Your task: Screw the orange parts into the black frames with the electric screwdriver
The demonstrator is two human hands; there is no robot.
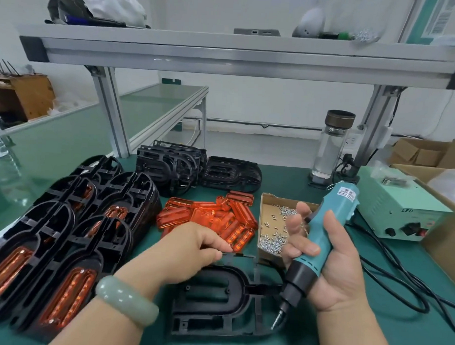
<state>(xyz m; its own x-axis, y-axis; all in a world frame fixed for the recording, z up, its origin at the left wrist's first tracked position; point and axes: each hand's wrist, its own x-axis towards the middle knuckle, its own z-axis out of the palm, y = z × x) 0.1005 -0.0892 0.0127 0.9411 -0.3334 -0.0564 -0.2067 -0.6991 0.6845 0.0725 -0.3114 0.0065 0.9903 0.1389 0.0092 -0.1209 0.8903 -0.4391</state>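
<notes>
Filled frames (64,231) stacked at left of counter (427,342). My left hand (190,248) pinches top edge of empty frame (211,301) lying flat; orange parts (207,215) behind. My right hand (333,274) grips screwdriver (319,235), tip down beside frame.

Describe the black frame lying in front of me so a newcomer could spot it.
On the green mat, nearer than the pile of orange parts, one black frame lies flat and alone, the left hand holding its far edge. Unlike the stacked frames beside it, it holds no orange part.

Factory assembly bench (370,340), aluminium racking (225,58)
</notes>
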